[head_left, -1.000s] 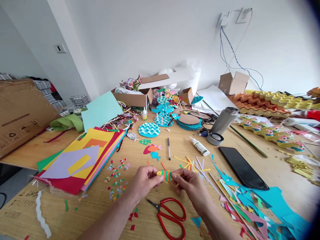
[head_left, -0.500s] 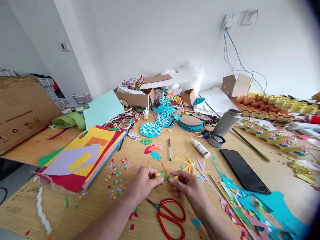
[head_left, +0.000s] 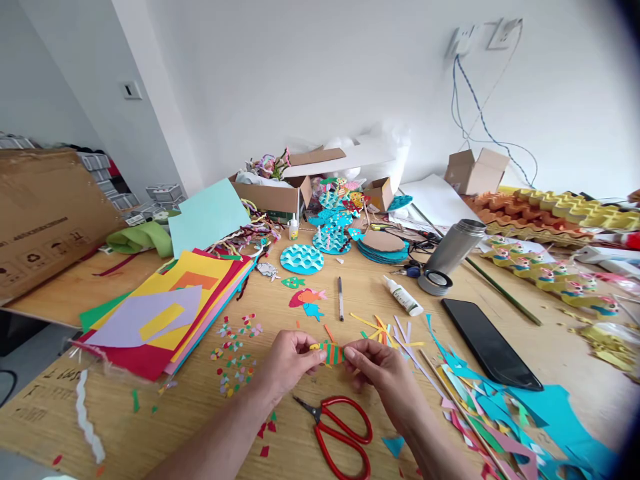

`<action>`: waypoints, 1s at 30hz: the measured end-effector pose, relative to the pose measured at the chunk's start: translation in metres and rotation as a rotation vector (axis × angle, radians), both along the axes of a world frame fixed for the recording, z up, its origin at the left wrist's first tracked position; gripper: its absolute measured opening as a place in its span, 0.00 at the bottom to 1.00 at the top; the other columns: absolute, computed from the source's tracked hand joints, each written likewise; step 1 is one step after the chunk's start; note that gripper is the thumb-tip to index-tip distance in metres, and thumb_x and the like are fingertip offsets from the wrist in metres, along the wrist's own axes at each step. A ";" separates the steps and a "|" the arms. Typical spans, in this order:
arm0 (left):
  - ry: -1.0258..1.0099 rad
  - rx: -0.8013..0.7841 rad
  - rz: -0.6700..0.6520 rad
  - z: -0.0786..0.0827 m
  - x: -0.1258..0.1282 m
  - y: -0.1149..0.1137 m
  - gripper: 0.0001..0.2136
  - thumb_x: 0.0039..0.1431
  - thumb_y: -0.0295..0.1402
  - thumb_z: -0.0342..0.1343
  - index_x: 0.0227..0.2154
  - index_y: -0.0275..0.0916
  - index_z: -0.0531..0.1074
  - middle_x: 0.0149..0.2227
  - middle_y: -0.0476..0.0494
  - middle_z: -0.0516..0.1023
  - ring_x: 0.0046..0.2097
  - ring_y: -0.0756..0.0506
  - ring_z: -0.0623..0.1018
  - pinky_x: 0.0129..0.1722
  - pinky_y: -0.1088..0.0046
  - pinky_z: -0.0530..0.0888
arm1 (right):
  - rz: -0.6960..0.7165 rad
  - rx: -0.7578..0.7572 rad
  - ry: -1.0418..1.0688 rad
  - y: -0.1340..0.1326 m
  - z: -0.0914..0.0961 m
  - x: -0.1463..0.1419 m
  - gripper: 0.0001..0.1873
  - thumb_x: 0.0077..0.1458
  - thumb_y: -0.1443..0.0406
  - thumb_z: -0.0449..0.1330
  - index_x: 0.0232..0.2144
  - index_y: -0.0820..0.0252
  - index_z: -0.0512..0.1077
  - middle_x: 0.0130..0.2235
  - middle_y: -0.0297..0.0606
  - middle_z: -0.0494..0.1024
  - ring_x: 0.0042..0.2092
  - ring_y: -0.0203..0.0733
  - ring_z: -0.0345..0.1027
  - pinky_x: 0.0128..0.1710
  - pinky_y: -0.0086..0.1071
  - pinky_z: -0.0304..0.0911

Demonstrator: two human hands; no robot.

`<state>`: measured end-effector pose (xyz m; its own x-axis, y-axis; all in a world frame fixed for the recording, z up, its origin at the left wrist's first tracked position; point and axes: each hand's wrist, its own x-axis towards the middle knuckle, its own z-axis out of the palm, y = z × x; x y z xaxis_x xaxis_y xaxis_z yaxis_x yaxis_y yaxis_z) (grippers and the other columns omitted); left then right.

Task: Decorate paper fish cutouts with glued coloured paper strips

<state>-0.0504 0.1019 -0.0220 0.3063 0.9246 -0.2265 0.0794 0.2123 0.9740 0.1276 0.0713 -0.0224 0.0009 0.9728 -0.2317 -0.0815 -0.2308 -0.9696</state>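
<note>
From my head camera: I hold a striped paper fish [head_left: 332, 354] above the wooden table [head_left: 190, 417], the fingers of my left hand [head_left: 291, 358] pinched on its yellow head, those of my right hand [head_left: 376, 365] clamped on the other end. Red-handled scissors [head_left: 345, 435] lie nearer me, a pen [head_left: 341, 299] beyond.

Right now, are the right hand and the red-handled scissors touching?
Apart: the head view shows a strip of wooden tabletop between the right hand and the red-handled scissors.
</note>
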 end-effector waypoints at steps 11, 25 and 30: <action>0.018 0.065 -0.030 0.007 0.002 -0.003 0.13 0.42 0.42 0.64 0.21 0.34 0.76 0.21 0.47 0.73 0.25 0.50 0.67 0.27 0.75 0.63 | 0.084 -0.014 0.026 -0.002 0.000 -0.009 0.24 0.34 0.47 0.69 0.20 0.63 0.72 0.19 0.32 0.71 0.20 0.31 0.60 0.20 0.26 0.58; -0.107 -0.036 -0.043 0.010 0.003 -0.003 0.22 0.47 0.53 0.57 0.19 0.35 0.71 0.18 0.50 0.67 0.23 0.49 0.69 0.25 0.73 0.67 | 0.059 0.020 0.043 -0.003 0.001 -0.007 0.23 0.37 0.49 0.69 0.20 0.63 0.72 0.19 0.32 0.71 0.20 0.31 0.60 0.20 0.26 0.59; -0.068 -0.044 -0.001 0.008 0.001 -0.002 0.20 0.41 0.49 0.63 0.20 0.34 0.72 0.19 0.48 0.71 0.23 0.50 0.69 0.27 0.74 0.67 | 0.050 0.016 0.049 -0.002 0.000 -0.005 0.23 0.41 0.48 0.67 0.20 0.63 0.71 0.20 0.33 0.72 0.20 0.31 0.62 0.20 0.26 0.58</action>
<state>-0.0492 0.1001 -0.0145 0.3235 0.9137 -0.2460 0.0140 0.2553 0.9667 0.1228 0.0690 -0.0227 -0.0585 0.9749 -0.2149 -0.1180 -0.2206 -0.9682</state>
